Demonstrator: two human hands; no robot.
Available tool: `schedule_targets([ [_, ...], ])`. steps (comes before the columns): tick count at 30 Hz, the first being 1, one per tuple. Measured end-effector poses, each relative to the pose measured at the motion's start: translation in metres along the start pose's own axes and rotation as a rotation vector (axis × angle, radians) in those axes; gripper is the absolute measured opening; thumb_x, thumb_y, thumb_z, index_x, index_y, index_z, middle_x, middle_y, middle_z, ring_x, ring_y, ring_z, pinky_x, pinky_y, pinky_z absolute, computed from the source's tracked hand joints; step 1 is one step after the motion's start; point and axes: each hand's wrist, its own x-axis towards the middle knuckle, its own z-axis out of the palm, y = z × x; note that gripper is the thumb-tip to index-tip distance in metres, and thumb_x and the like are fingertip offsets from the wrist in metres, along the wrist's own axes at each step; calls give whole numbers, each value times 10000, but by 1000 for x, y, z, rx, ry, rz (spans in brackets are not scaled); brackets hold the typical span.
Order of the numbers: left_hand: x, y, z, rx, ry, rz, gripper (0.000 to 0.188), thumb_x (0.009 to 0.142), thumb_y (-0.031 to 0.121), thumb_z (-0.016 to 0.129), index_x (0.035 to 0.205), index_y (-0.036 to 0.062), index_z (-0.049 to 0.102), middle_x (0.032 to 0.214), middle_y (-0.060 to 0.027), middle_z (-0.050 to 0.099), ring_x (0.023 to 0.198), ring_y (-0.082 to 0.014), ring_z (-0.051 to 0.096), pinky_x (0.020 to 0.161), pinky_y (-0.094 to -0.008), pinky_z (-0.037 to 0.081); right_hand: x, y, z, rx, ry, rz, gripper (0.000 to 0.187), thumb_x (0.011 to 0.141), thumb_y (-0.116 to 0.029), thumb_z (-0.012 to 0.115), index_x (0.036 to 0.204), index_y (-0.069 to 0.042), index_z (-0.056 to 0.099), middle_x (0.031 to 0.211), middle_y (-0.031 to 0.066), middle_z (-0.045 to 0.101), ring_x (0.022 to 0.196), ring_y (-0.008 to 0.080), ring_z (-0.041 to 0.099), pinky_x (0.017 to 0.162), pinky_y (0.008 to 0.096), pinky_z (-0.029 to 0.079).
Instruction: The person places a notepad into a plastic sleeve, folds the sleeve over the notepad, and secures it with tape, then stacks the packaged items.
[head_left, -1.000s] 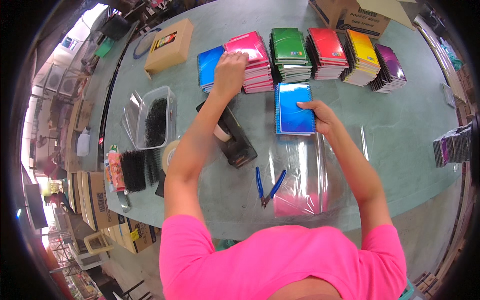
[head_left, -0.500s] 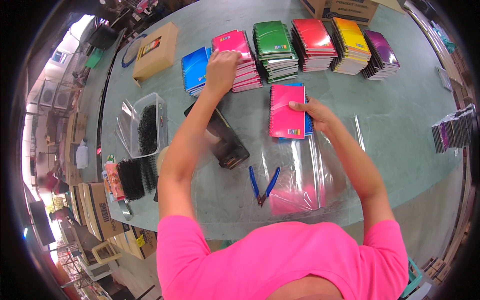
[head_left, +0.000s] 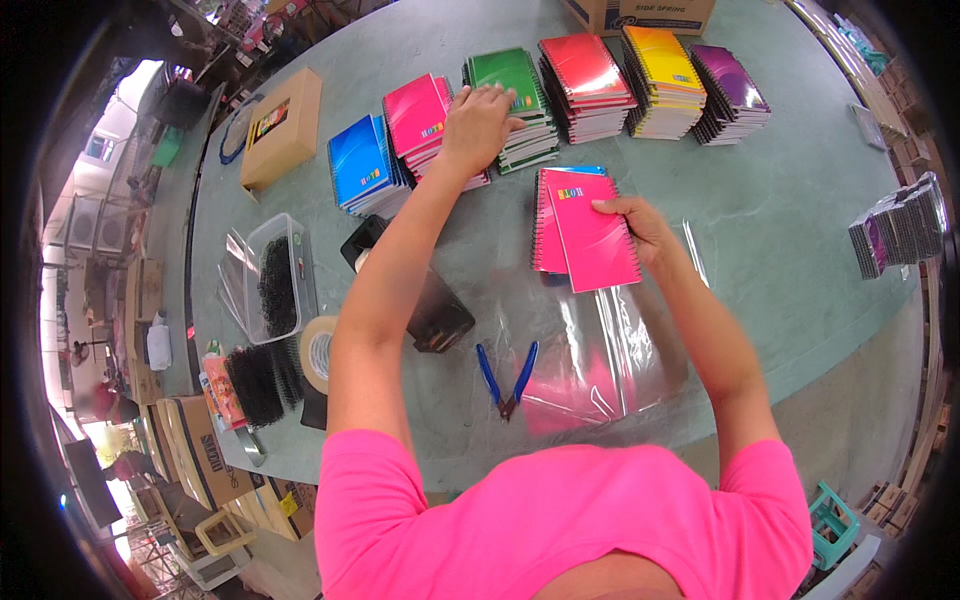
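Note:
My right hand [head_left: 638, 226] holds a small bunch of spiral notebooks, thumb on top. Two pink notebooks [head_left: 597, 240] show there, fanned apart, with the edge of a blue notebook [head_left: 580, 170] underneath. My left hand [head_left: 482, 122] reaches over the near left part of the green notebook stack [head_left: 503, 68], fingers stretched out and nothing seen in them. Beside it stands the pink notebook stack [head_left: 415, 105], partly behind my wrist. Further left is the blue notebook stack [head_left: 358, 158]. Red [head_left: 585, 68], yellow [head_left: 660, 60] and purple notebook stacks [head_left: 730, 80] continue the row rightward.
Blue-handled cutters [head_left: 507, 385] and clear plastic sheets [head_left: 625, 350] lie near me. A tape roll [head_left: 318, 352], black spiral coils [head_left: 255, 385] and a clear bin [head_left: 304, 275] sit left. Cardboard boxes [head_left: 285, 130] stand behind; wrapped notebooks [head_left: 900, 228] lie far right.
My left hand has moved right from the pink stack to the green one. Another pink notebook, turned the other way round, now lies on the bunch in my right hand. The view has shifted.

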Motion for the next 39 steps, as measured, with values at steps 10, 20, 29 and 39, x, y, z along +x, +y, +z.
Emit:
schedule_targets([
  [10, 1, 77, -24, -69, -213, 87, 466, 766, 443, 615, 975, 27, 621, 858, -108, 633, 843, -273, 592, 761, -401, 444, -5, 2, -15, -124, 157, -45, 358, 814, -119, 652, 1114, 29, 524, 1052, 163, 619, 921, 241, 636, 821, 395, 532],
  [20, -3, 99, -40, -92, -169, 155, 203, 814, 221, 591, 941, 68, 633, 943, -80, 638, 878, -275, 580, 793, -395, 433, -36, -14, -10, 269, -49, -80, 454, 793, -171, 675, 1150, 54, 507, 1086, 201, 601, 941, 297, 628, 861, 425, 512],
  [29, 58, 55, 60, 4, 90, 99, 311, 795, 299, 611, 952, 30, 608, 921, -125, 623, 891, -276, 578, 839, -438, 413, -39, -8, -52, 129, 82, -83, 393, 812, -104, 607, 1150, 65, 502, 1053, 220, 608, 920, 311, 638, 807, 441, 539],
  [39, 38, 170, 4, -389, -240, 277, 348, 759, 367, 621, 893, 47, 598, 893, -123, 605, 891, -296, 573, 797, -433, 431, -61, -32, -73, 117, 86, -243, 466, 789, -194, 691, 1144, 42, 502, 1040, 203, 615, 894, 271, 648, 814, 409, 542],
])
